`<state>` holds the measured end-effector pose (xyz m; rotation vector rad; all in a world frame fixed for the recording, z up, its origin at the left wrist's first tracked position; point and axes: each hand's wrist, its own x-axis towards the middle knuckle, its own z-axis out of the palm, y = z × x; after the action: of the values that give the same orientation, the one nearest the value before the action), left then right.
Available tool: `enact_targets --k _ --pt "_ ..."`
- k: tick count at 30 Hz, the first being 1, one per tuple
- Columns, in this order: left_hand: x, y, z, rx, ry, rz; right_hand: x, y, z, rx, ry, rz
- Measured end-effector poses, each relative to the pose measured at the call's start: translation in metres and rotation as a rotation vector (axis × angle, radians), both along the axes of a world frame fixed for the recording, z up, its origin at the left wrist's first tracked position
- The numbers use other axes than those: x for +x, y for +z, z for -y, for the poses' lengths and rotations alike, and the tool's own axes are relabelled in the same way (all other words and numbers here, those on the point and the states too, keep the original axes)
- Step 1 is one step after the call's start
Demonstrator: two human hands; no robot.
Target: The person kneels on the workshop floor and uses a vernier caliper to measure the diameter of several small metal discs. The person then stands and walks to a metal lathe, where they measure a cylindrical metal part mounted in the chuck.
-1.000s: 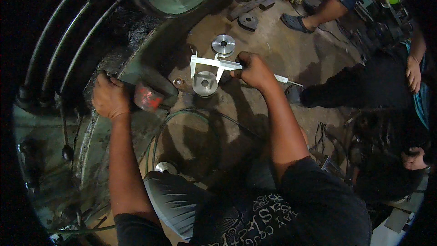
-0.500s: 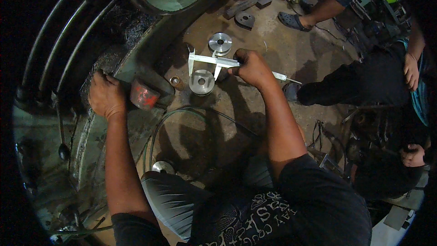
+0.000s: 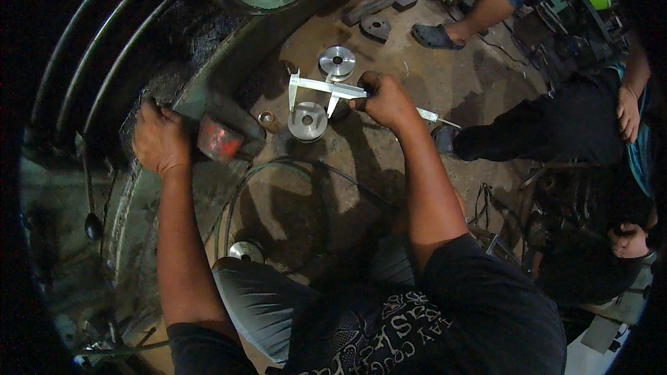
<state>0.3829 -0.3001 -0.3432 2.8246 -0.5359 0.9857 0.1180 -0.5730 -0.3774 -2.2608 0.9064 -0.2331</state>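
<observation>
We have a round silver metal disc (image 3: 347, 64) behind the long silver metal caliper (image 3: 323, 85). Round grey metal disc (image 3: 307, 131) sits nearer us.

"What's worn on top?"
"A black short-sleeved T-shirt (image 3: 500, 309), pale lettering (image 3: 397, 324) and a scaly-patterned print (image 3: 353, 337) across its front."
"And below?"
"Grey trousers (image 3: 260, 309), creased, with paler patches."

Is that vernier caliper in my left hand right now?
No, the vernier caliper is gripped in your right hand, and your left hand is well apart from it.
</observation>
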Motion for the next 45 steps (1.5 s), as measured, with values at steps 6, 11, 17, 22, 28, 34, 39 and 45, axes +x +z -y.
enact_targets --k 6,11,17,22,28,34,39,45 --pt "-0.001 0.001 -0.001 0.001 -0.012 -0.019 0.000 -0.007 0.002 0.016 0.002 0.028" --pt "-0.006 0.005 0.002 0.007 -0.011 0.036 0.000 -0.010 0.005 0.009 0.002 0.030" --pt "-0.005 0.004 0.002 -0.027 -0.032 0.058 0.001 -0.009 0.004 -0.001 0.000 0.035" --pt "-0.001 0.003 0.002 0.007 0.004 0.001 0.001 -0.006 0.005 0.040 -0.002 0.004" --pt "-0.001 0.004 0.001 -0.004 0.020 -0.021 0.010 -0.037 0.029 0.076 0.029 -0.015" --pt "-0.002 -0.001 0.002 -0.021 0.040 -0.002 0.036 -0.117 0.091 0.069 0.078 -0.184" --pt "0.003 -0.004 0.001 -0.008 0.064 0.002 0.044 -0.173 0.112 -0.004 0.167 -0.294" --pt "0.008 -0.011 -0.002 -0.022 0.038 0.040 0.051 -0.202 0.122 -0.076 0.187 -0.293"
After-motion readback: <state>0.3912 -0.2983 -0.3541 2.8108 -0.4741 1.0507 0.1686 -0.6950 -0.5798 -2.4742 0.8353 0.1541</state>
